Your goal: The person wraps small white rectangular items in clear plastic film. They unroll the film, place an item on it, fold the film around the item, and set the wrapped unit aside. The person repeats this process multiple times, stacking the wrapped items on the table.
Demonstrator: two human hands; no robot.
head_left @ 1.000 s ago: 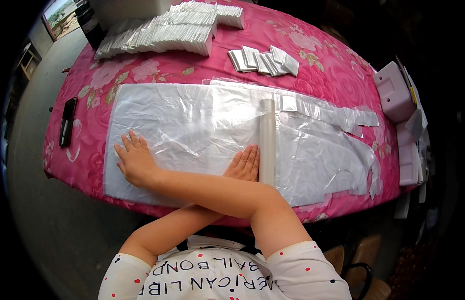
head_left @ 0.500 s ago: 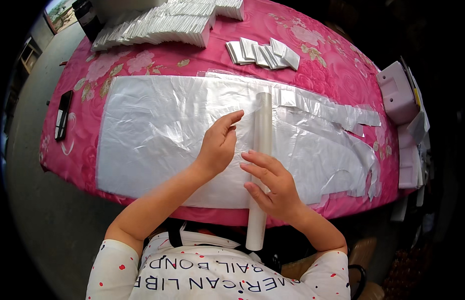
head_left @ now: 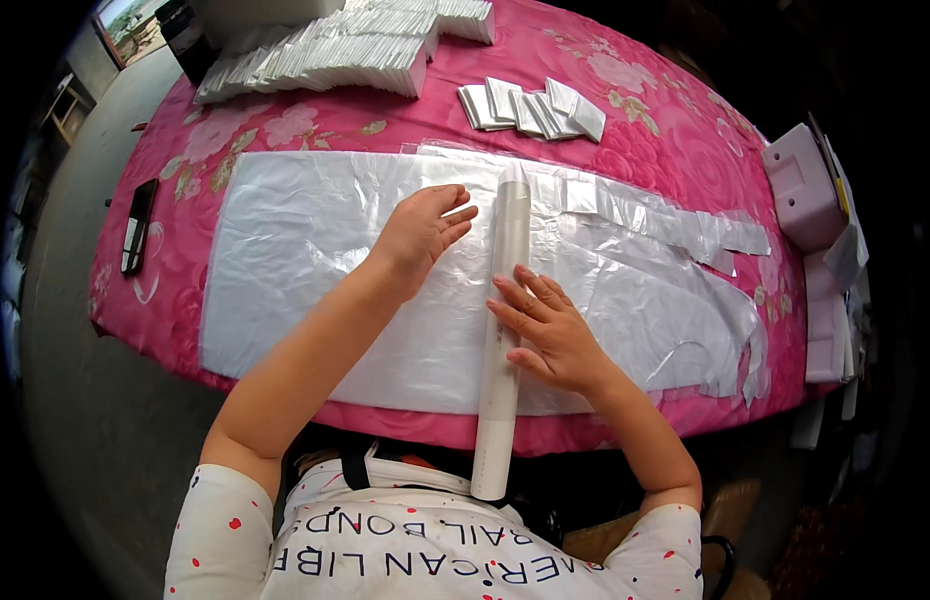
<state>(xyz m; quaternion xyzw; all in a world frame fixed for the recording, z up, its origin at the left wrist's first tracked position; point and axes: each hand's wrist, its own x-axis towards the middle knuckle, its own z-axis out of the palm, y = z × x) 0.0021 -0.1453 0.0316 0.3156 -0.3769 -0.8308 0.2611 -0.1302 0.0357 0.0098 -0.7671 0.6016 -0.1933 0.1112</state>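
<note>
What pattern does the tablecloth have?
Pink with large flowers, clearest in the head view.

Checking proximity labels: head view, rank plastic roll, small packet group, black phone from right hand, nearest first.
1. Plastic roll: at the right hand, on its left.
2. Small packet group: ahead, past the roll's far end.
3. Black phone: far left.

A roll [head_left: 497,390] is laid across film [head_left: 295,240], its near end carried past the edge of the table [head_left: 675,150]. It is overlapped by the right hand [head_left: 552,335], while the left hand [head_left: 420,232] is held just beside it, fingers bent. Packets [head_left: 320,68] are lined up beyond; a phone [head_left: 138,228] is set at left.
</note>
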